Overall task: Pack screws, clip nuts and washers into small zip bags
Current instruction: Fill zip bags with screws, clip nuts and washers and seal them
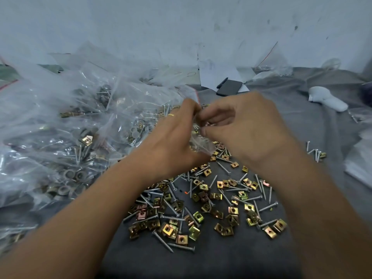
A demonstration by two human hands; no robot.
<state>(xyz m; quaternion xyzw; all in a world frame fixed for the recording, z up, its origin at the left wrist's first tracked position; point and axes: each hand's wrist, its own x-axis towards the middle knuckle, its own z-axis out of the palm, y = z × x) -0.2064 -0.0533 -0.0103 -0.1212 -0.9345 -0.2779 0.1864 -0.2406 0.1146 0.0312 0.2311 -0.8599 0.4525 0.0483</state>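
Note:
A small clear zip bag with metal parts inside hangs between my hands above the grey cloth. My left hand grips its left side, and my right hand pinches its top edge with thumb and fingers. Most of the bag is hidden behind my fingers. Below my hands lies a loose scatter of brass-coloured clip nuts and silver screws on the cloth. Grey washers show inside filled bags on the left.
A big heap of filled clear zip bags covers the left side. A dark phone with a pen lies at the back, a white object at the right, and flat empty bags at the right edge.

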